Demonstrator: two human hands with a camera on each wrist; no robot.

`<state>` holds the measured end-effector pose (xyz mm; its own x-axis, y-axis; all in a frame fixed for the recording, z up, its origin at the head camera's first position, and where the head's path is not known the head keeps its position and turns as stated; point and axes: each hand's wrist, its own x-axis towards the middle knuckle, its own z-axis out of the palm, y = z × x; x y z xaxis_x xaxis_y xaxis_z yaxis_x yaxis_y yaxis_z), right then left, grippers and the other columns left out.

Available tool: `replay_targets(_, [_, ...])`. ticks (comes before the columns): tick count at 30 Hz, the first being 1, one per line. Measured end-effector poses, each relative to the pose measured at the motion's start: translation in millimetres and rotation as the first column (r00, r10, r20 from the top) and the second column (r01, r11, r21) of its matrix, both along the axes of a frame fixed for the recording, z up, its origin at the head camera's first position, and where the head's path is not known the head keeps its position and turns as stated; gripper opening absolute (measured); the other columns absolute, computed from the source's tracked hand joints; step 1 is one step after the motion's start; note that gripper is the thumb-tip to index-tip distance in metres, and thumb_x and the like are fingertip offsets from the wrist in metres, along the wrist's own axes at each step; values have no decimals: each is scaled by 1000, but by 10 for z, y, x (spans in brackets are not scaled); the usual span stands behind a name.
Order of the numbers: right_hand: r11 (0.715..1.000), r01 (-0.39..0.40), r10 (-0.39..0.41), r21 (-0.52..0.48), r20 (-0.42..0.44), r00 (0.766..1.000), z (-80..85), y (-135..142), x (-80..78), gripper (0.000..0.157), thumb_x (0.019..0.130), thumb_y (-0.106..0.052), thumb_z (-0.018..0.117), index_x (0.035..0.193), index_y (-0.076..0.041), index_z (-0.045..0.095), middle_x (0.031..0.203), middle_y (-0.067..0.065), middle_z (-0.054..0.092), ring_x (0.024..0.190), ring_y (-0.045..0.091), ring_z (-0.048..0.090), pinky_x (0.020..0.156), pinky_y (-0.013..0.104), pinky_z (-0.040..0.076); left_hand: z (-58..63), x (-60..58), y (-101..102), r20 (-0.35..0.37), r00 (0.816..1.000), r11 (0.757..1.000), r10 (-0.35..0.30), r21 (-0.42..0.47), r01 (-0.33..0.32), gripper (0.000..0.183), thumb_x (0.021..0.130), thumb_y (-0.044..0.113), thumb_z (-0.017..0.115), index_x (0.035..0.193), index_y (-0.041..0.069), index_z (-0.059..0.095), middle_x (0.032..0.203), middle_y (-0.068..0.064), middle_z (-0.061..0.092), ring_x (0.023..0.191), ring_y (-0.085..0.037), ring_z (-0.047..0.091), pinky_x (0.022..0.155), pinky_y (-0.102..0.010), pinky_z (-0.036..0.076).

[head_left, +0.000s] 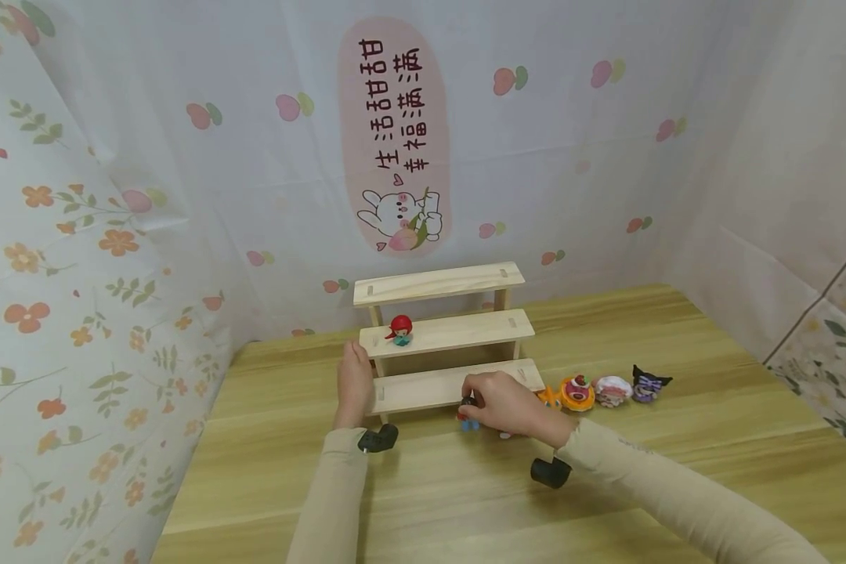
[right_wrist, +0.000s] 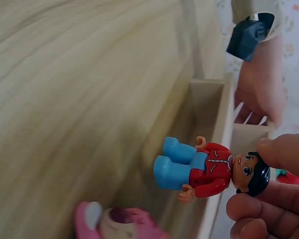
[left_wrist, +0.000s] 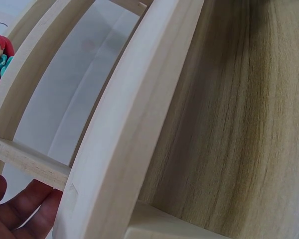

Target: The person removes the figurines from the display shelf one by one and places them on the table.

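A three-tier wooden display shelf [head_left: 440, 333] stands on the table against the curtain. My left hand [head_left: 354, 384] holds its left side, with the fingers [left_wrist: 27, 211] at a side rail in the left wrist view. My right hand [head_left: 507, 403] is in front of the bottom tier. Between thumb and fingers it pinches a toy figure [right_wrist: 209, 169] by its black-haired head; the figure has a red jacket and blue legs. On the middle tier, at its left end, sits a red-haired mermaid figure [head_left: 400, 330].
Right of the shelf, several small toys lie in a row: an orange one [head_left: 550, 397], a round orange-rimmed one [head_left: 577, 393], a white-and-pink one [head_left: 612, 391] and a purple-and-black one [head_left: 647, 385]. A pink toy [right_wrist: 124, 224] lies near my right hand. Printed curtains surround the table [head_left: 465, 501].
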<state>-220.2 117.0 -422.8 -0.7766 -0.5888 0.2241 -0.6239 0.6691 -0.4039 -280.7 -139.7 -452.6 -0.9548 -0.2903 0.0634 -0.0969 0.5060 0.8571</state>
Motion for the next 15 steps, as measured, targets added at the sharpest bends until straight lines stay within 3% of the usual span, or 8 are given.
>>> replay_targets(15, [1000,24,-25,10,30,999,-152,52,-10,15,84,-21,73,88,-9,64,59,-10,50,51,0,40,49,18,37,21,9,2,-6,1000,1000,4,5,-4,33,106,28,23,104,2,44,75,-9,45,71,-24,49,61,-32,40])
